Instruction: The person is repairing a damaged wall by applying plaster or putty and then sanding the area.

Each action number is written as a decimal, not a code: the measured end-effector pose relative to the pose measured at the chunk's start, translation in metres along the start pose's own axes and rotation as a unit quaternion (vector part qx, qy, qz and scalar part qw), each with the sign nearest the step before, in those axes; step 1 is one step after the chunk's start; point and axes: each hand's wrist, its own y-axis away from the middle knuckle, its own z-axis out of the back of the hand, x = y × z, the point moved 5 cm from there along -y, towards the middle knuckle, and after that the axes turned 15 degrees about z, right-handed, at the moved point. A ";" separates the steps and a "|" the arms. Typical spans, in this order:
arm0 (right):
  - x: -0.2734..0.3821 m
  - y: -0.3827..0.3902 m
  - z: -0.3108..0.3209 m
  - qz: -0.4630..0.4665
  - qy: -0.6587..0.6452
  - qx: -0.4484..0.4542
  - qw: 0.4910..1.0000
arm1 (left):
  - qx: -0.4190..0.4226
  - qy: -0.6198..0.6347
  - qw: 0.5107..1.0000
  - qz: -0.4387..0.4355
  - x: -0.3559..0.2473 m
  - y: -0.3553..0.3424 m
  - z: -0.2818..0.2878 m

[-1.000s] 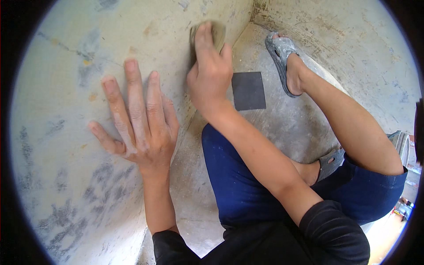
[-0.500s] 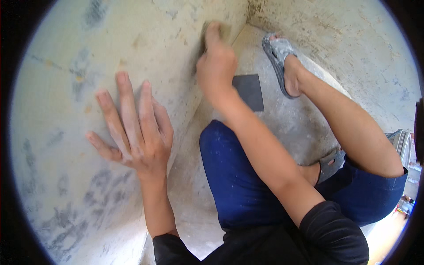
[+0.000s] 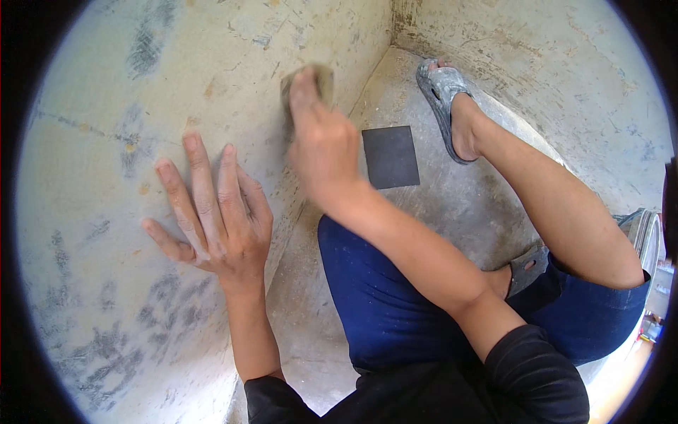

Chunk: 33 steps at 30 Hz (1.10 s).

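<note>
My left hand (image 3: pixel 224 225) lies flat against the pale, scuffed wall (image 3: pixel 78 191), its fingers spread and dusty and nothing in it. Further up the same wall, my right hand (image 3: pixel 325 152) presses a piece of sandpaper (image 3: pixel 325 81) to the surface, with one finger stretched along its back. The sandpaper has a tan back and a darker edge; motion blurs it, and the fingers cover part of it. Dark grey smudges and scratches mark the wall around both hands. A dark grey square sheet (image 3: pixel 391 157) lies flat on the floor, just right of my right wrist.
The dusty concrete floor (image 3: pixel 466 212) meets a second wall (image 3: pixel 537 56) at the far corner. My foot in a grey sandal (image 3: pixel 443 95) rests near that corner. My blue-clad knee (image 3: pixel 360 261) is bent beneath my right forearm. A bucket-like rim (image 3: pixel 646 240) shows at the right edge.
My right hand has moved left and toward me along the wall with the sandpaper, uncovering more of the dark sheet. My left hand stays in place on the wall; the view has shifted slightly.
</note>
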 end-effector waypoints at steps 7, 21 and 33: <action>0.014 -0.003 0.004 -0.032 -0.027 0.062 0.997 | -0.009 -0.010 1.000 -0.010 0.001 0.001 0.000; -0.016 -0.025 0.000 -0.126 0.004 0.045 0.991 | -0.018 -0.013 1.000 -0.012 0.004 -0.001 0.006; 0.002 -0.009 0.003 0.064 -0.004 0.009 0.998 | -0.004 0.009 1.000 -0.006 -0.002 -0.003 0.001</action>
